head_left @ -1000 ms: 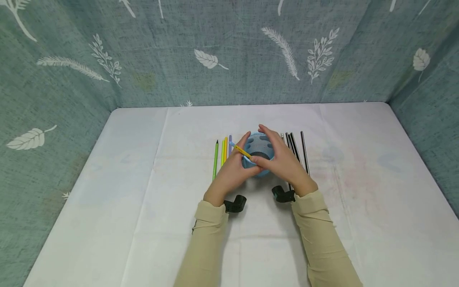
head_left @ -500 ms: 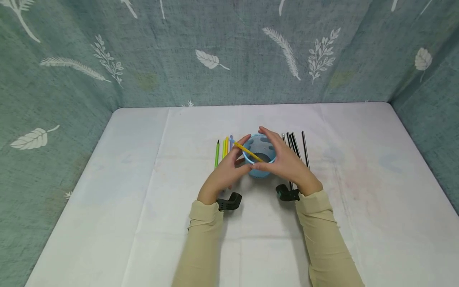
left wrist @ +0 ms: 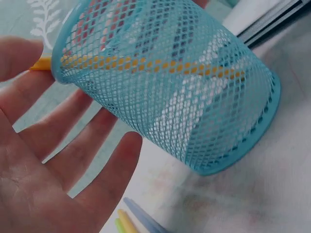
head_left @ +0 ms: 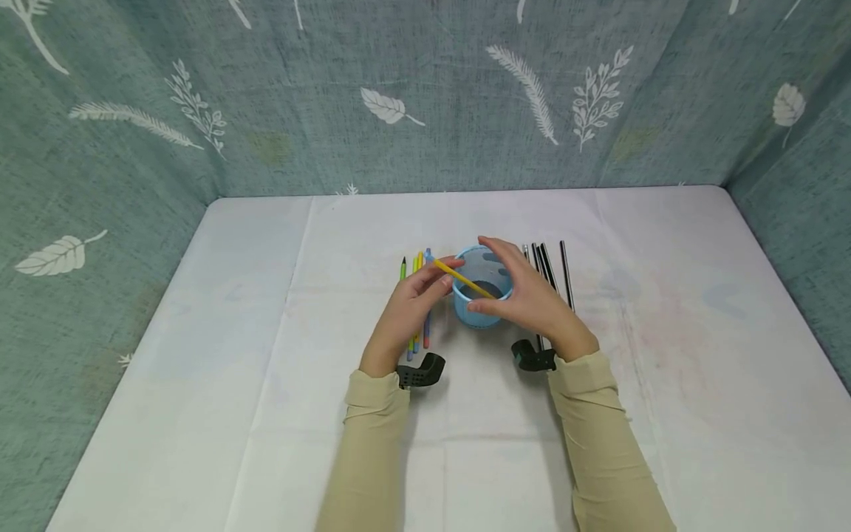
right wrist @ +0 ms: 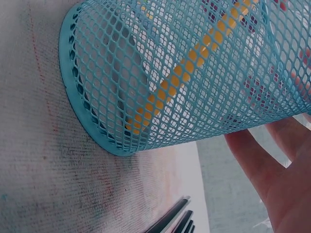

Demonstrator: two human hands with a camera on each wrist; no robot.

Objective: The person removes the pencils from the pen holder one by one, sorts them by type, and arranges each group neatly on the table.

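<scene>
A light-blue mesh pen cup (head_left: 480, 314) stands between my hands, its mouth facing up toward the head camera. My right hand (head_left: 525, 299) grips it, thumb at the near rim and fingers round the far side. A yellow pencil (head_left: 468, 282) slants down into the cup; through the mesh in the left wrist view, its lower end shows near the base. My left hand (head_left: 415, 303) pinches the upper part between thumb and index finger just outside the rim. The other left fingers spread along the cup's side in the left wrist view.
Left of the cup lie several coloured pencils, among them a green pencil (head_left: 402, 267) and a purple one (head_left: 427, 332), partly under my left hand. Several black sticks (head_left: 566, 273) lie to the right, beside my right hand. Patterned curtain (head_left: 425, 148) borders the white table (head_left: 319, 295).
My left hand has drawn back leftward from the cup's rim, uncovering pencil ends beneath it. The yellow pencil's lower part has slid deeper into the cup. My right hand stays on the cup.
</scene>
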